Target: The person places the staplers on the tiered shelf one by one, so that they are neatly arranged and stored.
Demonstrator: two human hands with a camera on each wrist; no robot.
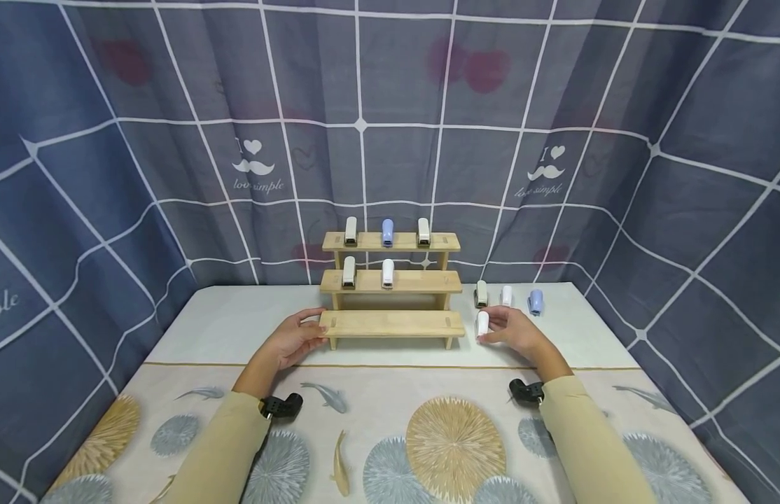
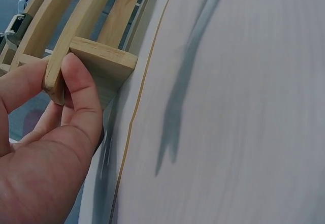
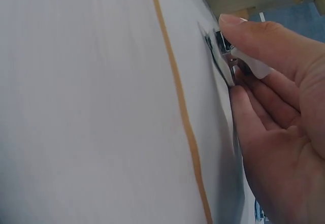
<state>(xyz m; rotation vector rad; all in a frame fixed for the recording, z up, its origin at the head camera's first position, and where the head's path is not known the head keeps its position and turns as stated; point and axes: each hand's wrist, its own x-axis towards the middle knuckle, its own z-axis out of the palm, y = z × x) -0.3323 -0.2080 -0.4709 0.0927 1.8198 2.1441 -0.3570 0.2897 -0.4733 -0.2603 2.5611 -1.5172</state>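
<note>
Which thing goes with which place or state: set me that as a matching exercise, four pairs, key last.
1. Left bare hand
2. Right bare hand
3. Light-blue plastic stapler on the pale wooden three-tier rack
4. Light-blue plastic stapler off the rack

A. on the white strip of the table, right of every other stapler
B. pinching the left end of the bottom shelf
C. between two pale staplers on the top shelf
D. holding a small white plastic stapler

Pairs: 1-B, 2-D, 3-C, 4-A
</note>
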